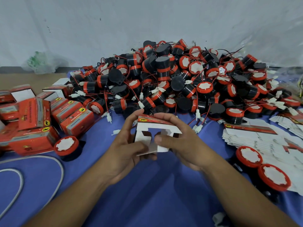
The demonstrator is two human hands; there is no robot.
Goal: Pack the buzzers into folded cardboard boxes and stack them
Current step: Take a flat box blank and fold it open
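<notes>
Both hands are working a half-folded red-and-white cardboard box [158,128] just above the blue-covered tabletop [147,194]. The left hand [129,149] is pinching the lower white flap under its thumb. The right hand [182,145] is curling round the other side, with its thumb pressing a flap inward. The box is not yet closed and is sitting between them, in front of the big heap of black-and-red round buzzers [172,79].

The flaps seem to be crossing awkwardly, and if forced, one could crease or tear. A buzzer's trailing red wire could get trapped in the closure. The untidy stack of packed red boxes [34,118] at the left looks liable to topple if more are added.
</notes>
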